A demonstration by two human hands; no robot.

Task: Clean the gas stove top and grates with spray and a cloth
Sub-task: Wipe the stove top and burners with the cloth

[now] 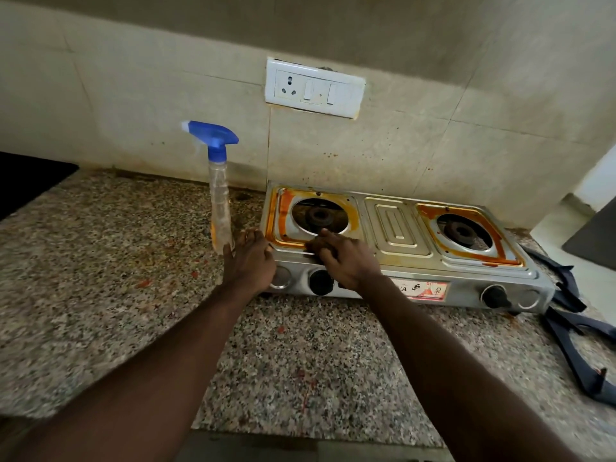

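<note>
A steel two-burner gas stove [396,228] stands on the counter against the wall, with orange stains ringing both burner openings. Its grates are off. My right hand [346,261] lies on the front rim of the left burner [320,217], fingers curled over a small dark wad that looks like a cloth [313,244]. My left hand [250,258] rests with straight fingers against the stove's front left corner. Just left of that hand stands a clear spray bottle [220,201] with a blue trigger head. Two dark grates [580,348] lie on the counter to the right of the stove.
The speckled granite counter [116,261] carries a few red spots. A white socket plate [313,88] is on the tiled wall above the stove. A black surface [26,181] lies at the far left. The counter's front edge runs near the bottom.
</note>
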